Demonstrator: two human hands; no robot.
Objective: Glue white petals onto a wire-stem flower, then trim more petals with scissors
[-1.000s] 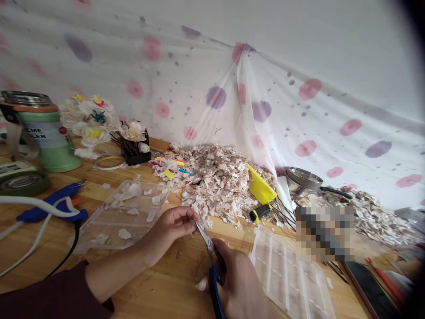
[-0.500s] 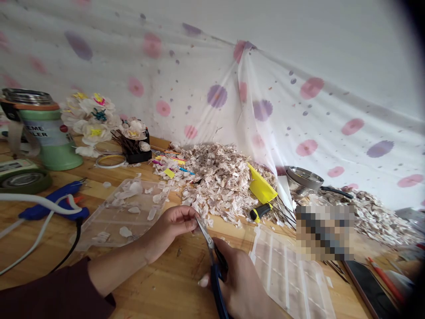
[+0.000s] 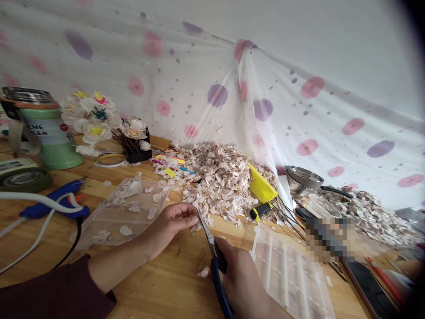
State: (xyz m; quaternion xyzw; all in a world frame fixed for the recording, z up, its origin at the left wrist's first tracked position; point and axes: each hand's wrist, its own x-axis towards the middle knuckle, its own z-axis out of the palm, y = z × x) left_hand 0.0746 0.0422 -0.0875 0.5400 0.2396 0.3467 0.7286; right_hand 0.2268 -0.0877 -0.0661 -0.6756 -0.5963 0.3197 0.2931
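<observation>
Over the middle of the wooden table, my left hand (image 3: 172, 228) is pinched closed on a small pale flake (image 3: 196, 226), mostly hidden by the fingers. My right hand (image 3: 241, 274) grips scissors (image 3: 208, 232) with dark blue handles. Their narrow blades point up and left, with the tips right at my left fingertips. Behind both hands rises a big heap of whitish flakes (image 3: 219, 177). A clear divided plastic tray (image 3: 96, 223) with scattered flakes lies left of my left hand, and another clear divided tray (image 3: 282, 266) is to the right of my right hand.
A blue glue gun (image 3: 53, 201) with cables and a green jug (image 3: 59, 141) stand left. White flowers (image 3: 93, 119) are behind. A yellow-handled tool (image 3: 260, 212), a metal pan (image 3: 303, 177), more flakes (image 3: 378, 217) and a phone (image 3: 372, 288) lie right.
My right hand and the scissor handles have shifted slightly. The left fingers have moved up a little, and more of the pale flake shows beneath them.
</observation>
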